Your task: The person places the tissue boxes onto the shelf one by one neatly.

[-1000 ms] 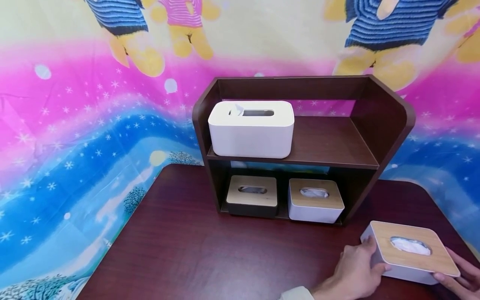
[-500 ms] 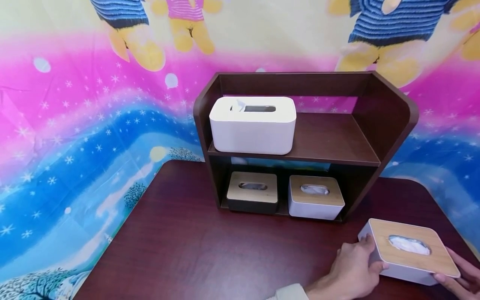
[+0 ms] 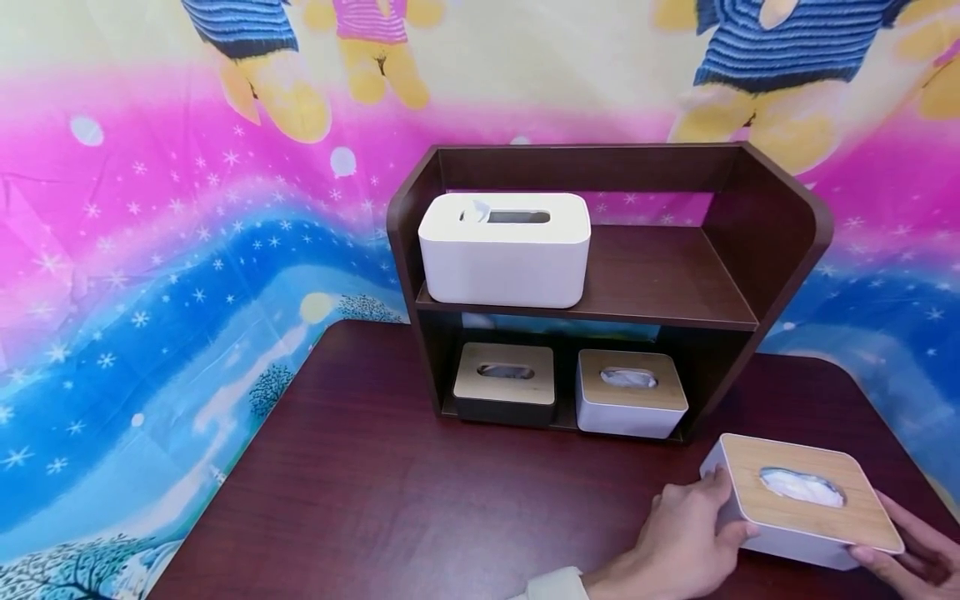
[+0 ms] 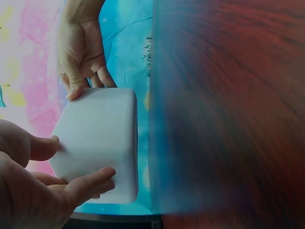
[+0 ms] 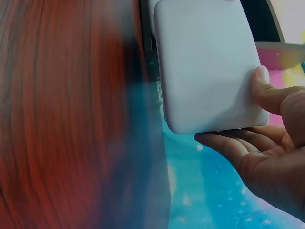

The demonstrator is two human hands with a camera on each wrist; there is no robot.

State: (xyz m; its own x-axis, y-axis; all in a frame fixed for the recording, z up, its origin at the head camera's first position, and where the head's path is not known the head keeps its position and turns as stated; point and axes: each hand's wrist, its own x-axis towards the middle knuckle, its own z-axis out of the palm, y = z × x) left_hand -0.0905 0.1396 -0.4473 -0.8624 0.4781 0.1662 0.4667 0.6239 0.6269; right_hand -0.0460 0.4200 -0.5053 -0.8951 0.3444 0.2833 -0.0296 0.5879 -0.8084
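Both hands hold a white tissue box (image 3: 806,496) with a wooden lid and an oval slot full of white tissue, at the right of the table. My left hand (image 3: 678,537) grips its left end, thumb at the front lower corner and fingers along the side. At the opposite end my right hand (image 3: 915,546) pinches the front right corner, partly cut off by the frame edge. In the left wrist view the left hand (image 4: 52,176) spreads thumb and fingers over the white casing (image 4: 97,129). The right wrist view has the right hand (image 5: 271,129) around one end.
A dark brown two-tier shelf (image 3: 660,275) stands at the back of the table (image 3: 420,517). Its upper tier carries a large white tissue box (image 3: 502,271); below are a black wood-topped box (image 3: 506,392) and a white wood-topped one (image 3: 630,400). A patterned cloth (image 3: 225,217) hangs behind.
Both hands and the held tissue box have shifted slightly left over the last half second. The head view tipped a little downward earlier; the shelf and its boxes stay put.
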